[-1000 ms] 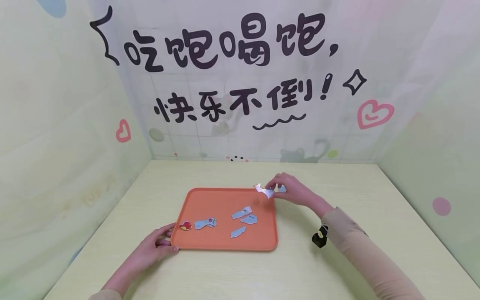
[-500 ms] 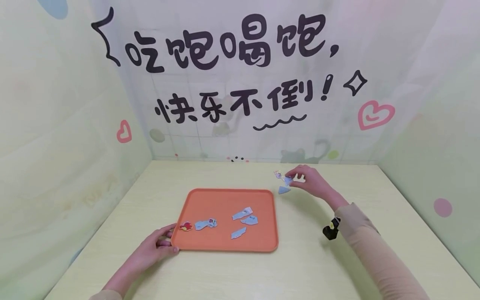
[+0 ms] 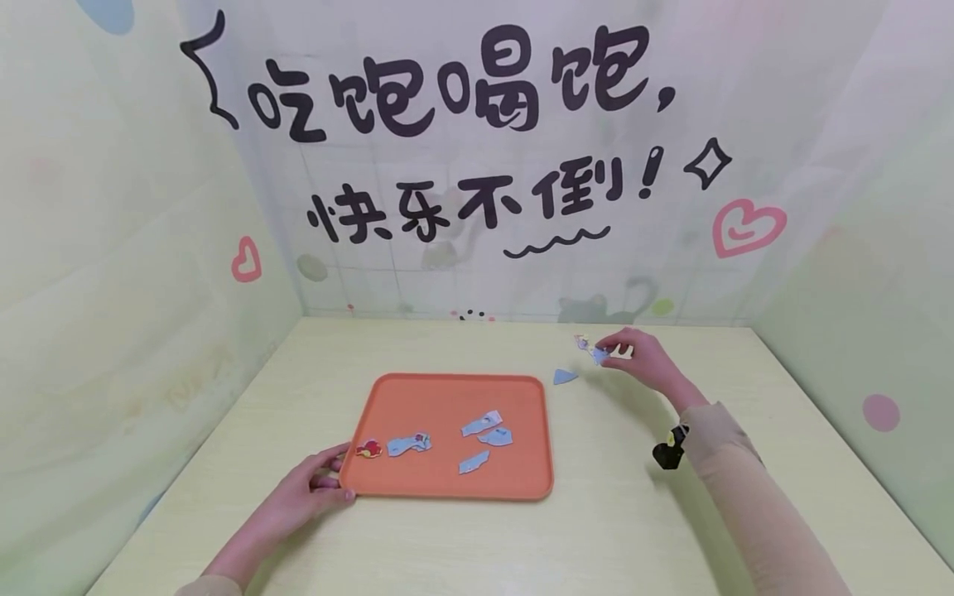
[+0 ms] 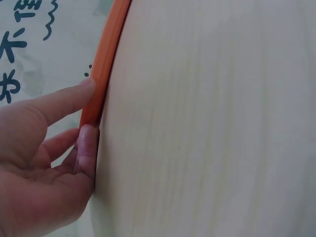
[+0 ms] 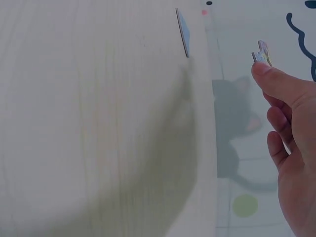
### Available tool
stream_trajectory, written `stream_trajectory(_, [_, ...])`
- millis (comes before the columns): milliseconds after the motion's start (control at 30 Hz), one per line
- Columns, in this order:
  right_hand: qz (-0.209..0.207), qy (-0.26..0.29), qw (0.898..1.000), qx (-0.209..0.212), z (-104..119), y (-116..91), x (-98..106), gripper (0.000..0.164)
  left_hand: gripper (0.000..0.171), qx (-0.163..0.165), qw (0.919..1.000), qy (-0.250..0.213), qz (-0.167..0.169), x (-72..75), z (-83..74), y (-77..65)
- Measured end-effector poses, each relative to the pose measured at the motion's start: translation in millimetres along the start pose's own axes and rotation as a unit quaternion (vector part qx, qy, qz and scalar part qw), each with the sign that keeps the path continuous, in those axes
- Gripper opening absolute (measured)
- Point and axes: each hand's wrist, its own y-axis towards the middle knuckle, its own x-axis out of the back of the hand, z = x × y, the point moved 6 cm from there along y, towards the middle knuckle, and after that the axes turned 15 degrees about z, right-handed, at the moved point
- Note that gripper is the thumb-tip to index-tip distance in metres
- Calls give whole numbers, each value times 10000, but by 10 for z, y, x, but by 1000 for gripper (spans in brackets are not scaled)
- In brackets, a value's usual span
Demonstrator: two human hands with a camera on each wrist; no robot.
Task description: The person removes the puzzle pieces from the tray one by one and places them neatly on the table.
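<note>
My left hand (image 3: 311, 484) holds the orange tray (image 3: 417, 484) at its near left corner. In the left wrist view, the thumb lies against the tray's rim (image 4: 106, 64) and the other fingers bend round the corner. Beyond the tray's far right corner, my right hand (image 3: 641, 358) pinches an irregular flat puzzle piece (image 3: 600, 356) above the table. Its patterned end (image 5: 264, 52) pokes out past the thumb in the right wrist view; the fingers cover its middle. A small blue triangular piece (image 3: 565, 377) lies on the table between that hand and the tray.
Inside the tray are a red piece (image 3: 368, 449), a light blue piece with a pink detail (image 3: 408, 444) and three light blue pieces towards the right (image 3: 482, 423). A pale table (image 3: 596, 530) runs to printed walls behind and at both sides. A black device (image 3: 669, 454) sits at the right wrist.
My right hand has moved right and slightly back, off the tray's far right corner, carrying the puzzle piece. The triangular piece has come fully into view. My left hand has stayed put.
</note>
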Motion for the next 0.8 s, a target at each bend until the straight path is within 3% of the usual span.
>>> stream_trajectory(533, [782,463,9896,-1114,-475,-109,-241,32,80,-156,9998,-80,13,3,25,20])
stream_trajectory(800, [1088,839,9816,-1324,-568,-154,-354,33,80,-148,9999,-84,24,9,-2,2])
